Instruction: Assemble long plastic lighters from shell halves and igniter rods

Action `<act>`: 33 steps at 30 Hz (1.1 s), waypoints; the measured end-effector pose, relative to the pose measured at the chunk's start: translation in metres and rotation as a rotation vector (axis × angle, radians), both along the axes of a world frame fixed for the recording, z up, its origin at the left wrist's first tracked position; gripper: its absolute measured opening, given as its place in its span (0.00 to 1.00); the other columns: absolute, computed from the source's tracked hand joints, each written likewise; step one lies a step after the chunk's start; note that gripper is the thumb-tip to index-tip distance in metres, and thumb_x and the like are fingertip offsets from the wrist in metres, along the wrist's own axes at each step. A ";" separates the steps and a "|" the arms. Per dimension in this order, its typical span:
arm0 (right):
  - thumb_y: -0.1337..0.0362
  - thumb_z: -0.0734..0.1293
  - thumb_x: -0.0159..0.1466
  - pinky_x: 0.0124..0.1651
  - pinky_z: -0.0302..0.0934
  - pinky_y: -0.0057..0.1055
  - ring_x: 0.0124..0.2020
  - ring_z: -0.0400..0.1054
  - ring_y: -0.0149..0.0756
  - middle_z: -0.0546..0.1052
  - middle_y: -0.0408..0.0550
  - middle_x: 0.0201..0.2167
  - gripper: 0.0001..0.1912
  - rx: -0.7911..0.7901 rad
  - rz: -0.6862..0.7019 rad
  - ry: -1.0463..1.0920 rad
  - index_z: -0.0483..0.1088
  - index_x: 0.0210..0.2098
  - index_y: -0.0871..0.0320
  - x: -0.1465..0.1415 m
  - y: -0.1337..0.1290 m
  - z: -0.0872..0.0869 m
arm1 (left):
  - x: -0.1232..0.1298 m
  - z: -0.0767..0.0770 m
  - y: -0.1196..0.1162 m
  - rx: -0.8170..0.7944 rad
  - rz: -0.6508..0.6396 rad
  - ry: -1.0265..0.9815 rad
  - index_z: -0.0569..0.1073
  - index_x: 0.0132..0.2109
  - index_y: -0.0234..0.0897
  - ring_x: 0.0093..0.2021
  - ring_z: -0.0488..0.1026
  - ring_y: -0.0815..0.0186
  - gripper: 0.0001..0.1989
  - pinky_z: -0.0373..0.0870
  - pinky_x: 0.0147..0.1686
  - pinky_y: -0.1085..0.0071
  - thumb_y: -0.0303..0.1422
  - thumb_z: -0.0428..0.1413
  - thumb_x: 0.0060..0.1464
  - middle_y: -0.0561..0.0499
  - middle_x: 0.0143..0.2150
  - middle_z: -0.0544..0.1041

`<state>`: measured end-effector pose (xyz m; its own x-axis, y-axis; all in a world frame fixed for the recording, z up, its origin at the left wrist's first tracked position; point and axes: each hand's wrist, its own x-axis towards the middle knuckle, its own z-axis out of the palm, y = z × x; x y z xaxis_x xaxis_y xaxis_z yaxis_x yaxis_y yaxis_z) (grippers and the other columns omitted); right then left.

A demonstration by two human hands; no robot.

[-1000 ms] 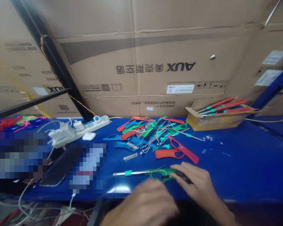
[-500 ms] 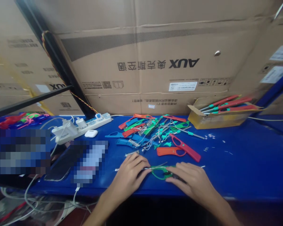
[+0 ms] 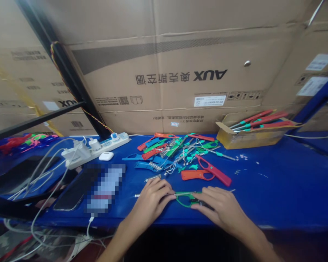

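Observation:
A green lighter casing (image 3: 183, 205) with a finger loop lies near the table's front edge, between my two hands. My left hand (image 3: 154, 198) grips its left end, thumb and fingers pinched together. Closed on the right part is my right hand (image 3: 220, 205), its fingertips beside a small black piece (image 3: 193, 200) at the loop. Along the casing's upper edge runs a thin metal rod (image 3: 184, 194). A silvery end (image 3: 137, 195) pokes out left of my left hand. Both palms hide much of the casing.
Behind my hands lies a pile of lighter parts (image 3: 177, 153), with orange (image 3: 192, 175) and red casings (image 3: 215, 171) in front. A cardboard box (image 3: 251, 140) of red lighters stands back right. To the left are a power strip (image 3: 98, 149), a white earphone case (image 3: 106, 156), phones and cables.
The thin metal rod, which stuck up at a slant between my hands, now lies in line with the casing. Both hands keep their hold almost unmoved. The view has shifted slightly.

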<state>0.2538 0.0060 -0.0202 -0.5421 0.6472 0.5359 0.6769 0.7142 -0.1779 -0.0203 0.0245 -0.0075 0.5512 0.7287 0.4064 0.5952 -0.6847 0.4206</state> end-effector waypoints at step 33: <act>0.53 0.61 0.76 0.38 0.69 0.29 0.34 0.78 0.36 0.82 0.46 0.34 0.19 0.092 -0.217 0.185 0.78 0.39 0.55 -0.001 0.004 0.007 | -0.001 0.009 -0.005 0.005 0.095 0.007 0.73 0.53 0.42 0.55 0.72 0.57 0.07 0.68 0.53 0.59 0.34 0.52 0.72 0.47 0.53 0.77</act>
